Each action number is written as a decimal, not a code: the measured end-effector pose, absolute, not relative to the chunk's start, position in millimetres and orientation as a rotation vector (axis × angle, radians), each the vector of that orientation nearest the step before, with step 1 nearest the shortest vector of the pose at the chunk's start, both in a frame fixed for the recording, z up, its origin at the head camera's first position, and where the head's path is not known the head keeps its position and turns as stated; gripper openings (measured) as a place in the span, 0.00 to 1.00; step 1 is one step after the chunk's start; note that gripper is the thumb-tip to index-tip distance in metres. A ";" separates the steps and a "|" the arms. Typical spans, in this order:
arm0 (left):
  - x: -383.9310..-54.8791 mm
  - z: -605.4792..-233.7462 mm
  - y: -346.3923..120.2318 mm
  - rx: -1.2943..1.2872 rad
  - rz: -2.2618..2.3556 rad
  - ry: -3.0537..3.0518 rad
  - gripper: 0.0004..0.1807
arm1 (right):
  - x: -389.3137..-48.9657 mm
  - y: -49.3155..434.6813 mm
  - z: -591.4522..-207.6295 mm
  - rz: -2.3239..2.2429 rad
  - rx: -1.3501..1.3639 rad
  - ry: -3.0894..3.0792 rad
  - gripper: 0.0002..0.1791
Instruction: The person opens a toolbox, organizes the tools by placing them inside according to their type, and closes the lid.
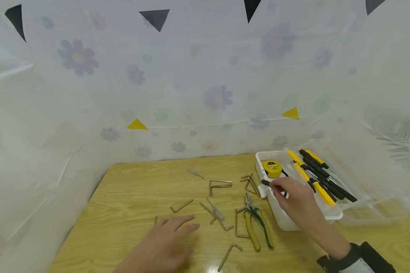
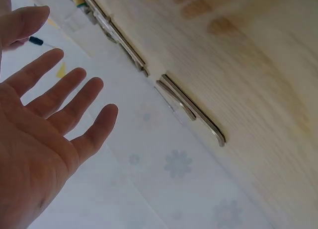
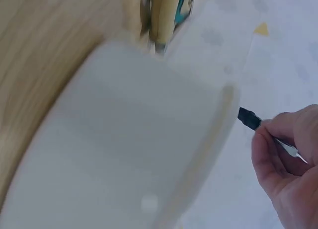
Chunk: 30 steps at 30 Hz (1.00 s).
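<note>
My right hand [image 1: 295,199] pinches a small black-handled screwdriver [image 3: 249,118] between thumb and fingers, above the near left rim of a white plastic box [image 1: 287,220]. Inside the box lie a yellow tape measure [image 1: 272,168] and several yellow and black handled tools [image 1: 322,192]. Palm down, my left hand [image 1: 164,244] hovers over the table with its fingers spread; the left wrist view shows nothing in it. Nearby lie several L-shaped hex keys [image 1: 229,256] and a small screwdriver with a clear handle [image 1: 218,213].
Pliers [image 1: 251,227] with yellow-green handles lie left of the box. More hex keys [image 1: 220,185] and another small screwdriver [image 1: 193,172] are farther back on the wooden table [image 1: 123,197]. The box's clear lid [image 1: 372,210] spreads to the right. A patterned curtain [image 1: 191,94] hangs behind.
</note>
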<state>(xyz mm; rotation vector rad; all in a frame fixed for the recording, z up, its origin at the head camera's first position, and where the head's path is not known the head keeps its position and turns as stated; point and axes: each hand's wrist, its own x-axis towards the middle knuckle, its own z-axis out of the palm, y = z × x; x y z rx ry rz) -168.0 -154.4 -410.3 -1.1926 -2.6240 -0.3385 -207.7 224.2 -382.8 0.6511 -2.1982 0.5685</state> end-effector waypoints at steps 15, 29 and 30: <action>-170.3 -414.8 -129.8 -1.391 -0.310 -2.499 0.29 | -223.1 312.0 -362.6 0.296 0.390 -2.113 0.11; -167.8 -420.0 -134.5 -1.365 -0.273 -2.561 0.29 | -266.1 334.8 -375.8 0.233 0.348 -2.422 0.04; -167.5 -420.2 -134.8 -1.358 -0.263 -2.557 0.29 | -269.7 335.3 -377.2 0.236 0.337 -2.452 0.03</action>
